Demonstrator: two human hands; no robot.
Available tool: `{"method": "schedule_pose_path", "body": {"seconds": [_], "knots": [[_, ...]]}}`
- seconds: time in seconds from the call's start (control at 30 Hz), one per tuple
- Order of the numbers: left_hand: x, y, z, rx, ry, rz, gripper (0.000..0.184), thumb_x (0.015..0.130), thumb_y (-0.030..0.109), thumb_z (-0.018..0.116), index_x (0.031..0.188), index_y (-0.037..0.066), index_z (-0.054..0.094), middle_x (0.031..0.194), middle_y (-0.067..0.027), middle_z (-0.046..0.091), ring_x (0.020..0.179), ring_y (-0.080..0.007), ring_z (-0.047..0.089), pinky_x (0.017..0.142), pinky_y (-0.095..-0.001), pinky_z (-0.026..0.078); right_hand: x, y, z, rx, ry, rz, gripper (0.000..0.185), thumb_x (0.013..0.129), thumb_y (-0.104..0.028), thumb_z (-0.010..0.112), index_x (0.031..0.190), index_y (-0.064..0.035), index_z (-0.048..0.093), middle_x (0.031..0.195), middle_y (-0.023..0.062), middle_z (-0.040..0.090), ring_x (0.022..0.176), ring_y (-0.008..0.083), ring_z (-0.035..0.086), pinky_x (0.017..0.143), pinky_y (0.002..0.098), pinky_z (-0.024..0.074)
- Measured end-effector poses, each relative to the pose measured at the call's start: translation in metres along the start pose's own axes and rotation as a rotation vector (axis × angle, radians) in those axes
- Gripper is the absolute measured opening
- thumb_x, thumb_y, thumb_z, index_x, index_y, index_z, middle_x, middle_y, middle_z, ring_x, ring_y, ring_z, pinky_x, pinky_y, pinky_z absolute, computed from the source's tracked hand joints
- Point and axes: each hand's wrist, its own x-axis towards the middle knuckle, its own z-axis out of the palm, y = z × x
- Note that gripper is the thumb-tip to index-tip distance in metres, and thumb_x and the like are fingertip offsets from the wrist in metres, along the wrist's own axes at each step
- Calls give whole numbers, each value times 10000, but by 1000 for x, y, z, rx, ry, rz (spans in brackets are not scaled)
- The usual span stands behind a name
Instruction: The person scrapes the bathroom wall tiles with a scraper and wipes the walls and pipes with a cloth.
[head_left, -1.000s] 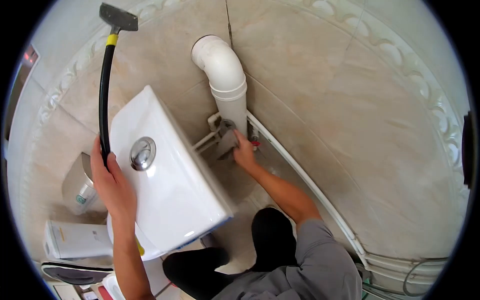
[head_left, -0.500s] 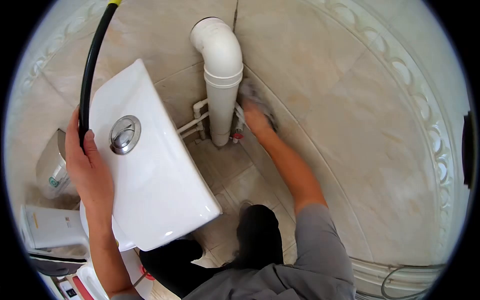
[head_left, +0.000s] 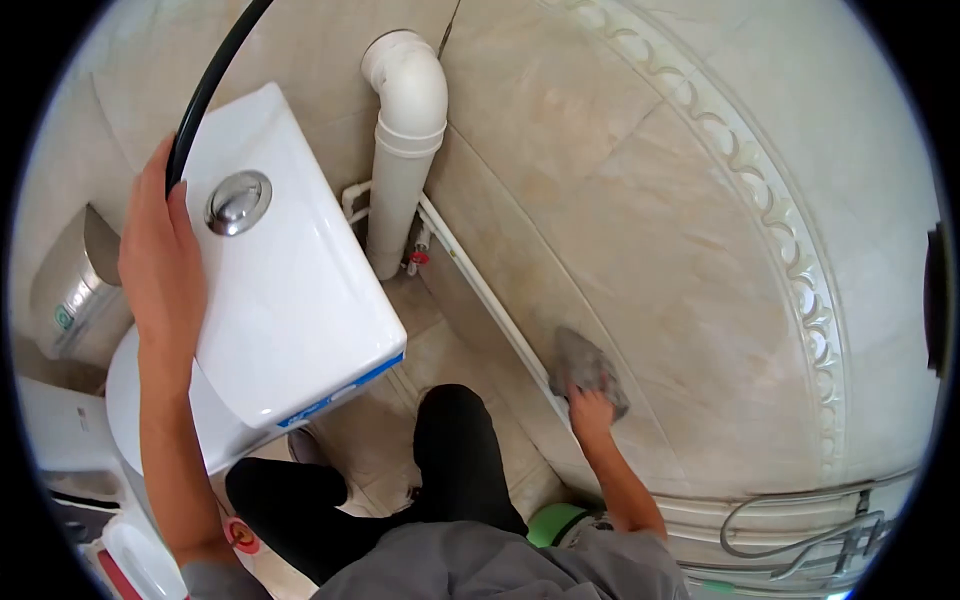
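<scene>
My left hand (head_left: 162, 245) is closed around a curved black hose (head_left: 212, 85) at the left edge of the white toilet tank (head_left: 300, 290). The tank has a round chrome flush button (head_left: 238, 203) on its lid. To the right, my right hand (head_left: 590, 408) grips a crumpled grey cloth (head_left: 583, 362). That cloth lies against the tiled wall (head_left: 640, 260), just above a thin white pipe (head_left: 490, 300) that runs along it. Part of the cloth is covered by my fingers.
A thick white drainpipe (head_left: 405, 145) with an elbow stands in the corner, beside a red-handled valve (head_left: 419, 257). A metal bin-like box (head_left: 85, 280) is at the left. A green round object (head_left: 553, 522) sits near my legs, and grey hoses (head_left: 800, 535) are at lower right.
My right hand has come from behind the drainpipe toward me along the wall, bringing the cloth. My left hand keeps its hold on the hose. The view has shifted right.
</scene>
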Motion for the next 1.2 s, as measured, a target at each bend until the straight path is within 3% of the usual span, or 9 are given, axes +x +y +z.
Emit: {"method": "schedule_pose_path", "body": {"seconds": [0.13,0.3,0.47,0.63,0.7,0.8,1.03,1.13,1.2], "knots": [[-1,-4,5,14,28,44,368,1047,108,456,1405,136,537,1215,-162,668,1081,-351,658,927,-405,506,-19,23,-48,-225,640,-15,755,746,-118,676,1476,-218,511,1284,178,643,837,288,700,1111,663,280],[3,-11,11,72,36,-40,374,1062,135,452,1424,162,541,1170,-139,696,1035,-298,686,910,-389,517,112,-37,-68,-106,621,-141,709,838,-25,547,1530,-115,422,1379,171,610,1026,245,686,1116,612,310],[4,-8,8,141,-115,-102,369,1069,137,435,1424,147,537,1203,-149,682,1060,-295,680,915,-387,516,276,-119,-90,-282,768,-519,516,862,-110,525,1360,22,559,981,125,709,993,210,677,1231,493,233],[6,-14,11,109,12,116,379,1061,141,432,1428,142,525,1277,-141,643,1117,-307,654,947,-398,497,183,-77,-95,-67,931,-438,421,834,-122,567,1233,-18,651,791,99,674,823,216,677,1218,479,281],[6,-7,12,120,-11,75,381,1059,144,432,1429,138,522,1282,-135,639,1119,-317,649,953,-402,494,85,-34,-83,-97,470,-252,448,822,-53,568,1262,-64,653,932,112,696,826,246,665,1184,504,325],[5,-5,5,107,-39,47,383,1056,143,433,1429,132,518,1284,-128,636,1123,-328,642,960,-408,489,-40,17,-47,-112,688,-96,515,788,-61,605,1291,-150,676,754,76,617,747,235,632,1153,571,344],[-10,-1,-37,10,113,305,411,1051,142,506,1461,130,515,1185,-124,677,1050,-218,667,890,-358,517,-65,35,-29,-138,576,94,571,767,-21,610,1313,-180,668,759,75,635,785,238,641,1168,596,294],[-76,29,-121,-259,-227,34,448,1092,199,442,1532,113,429,1139,-63,636,909,-51,591,746,-148,459,-62,30,-30,-102,523,117,592,756,16,590,1316,-161,665,779,87,651,813,250,650,1171,604,274],[-126,46,-147,-356,-380,107,461,1050,138,468,1507,79,439,1134,-95,632,910,-113,596,773,-205,472,-76,29,-29,-81,475,138,599,750,29,583,1316,-150,664,811,98,671,844,263,661,1172,607,266]]}}
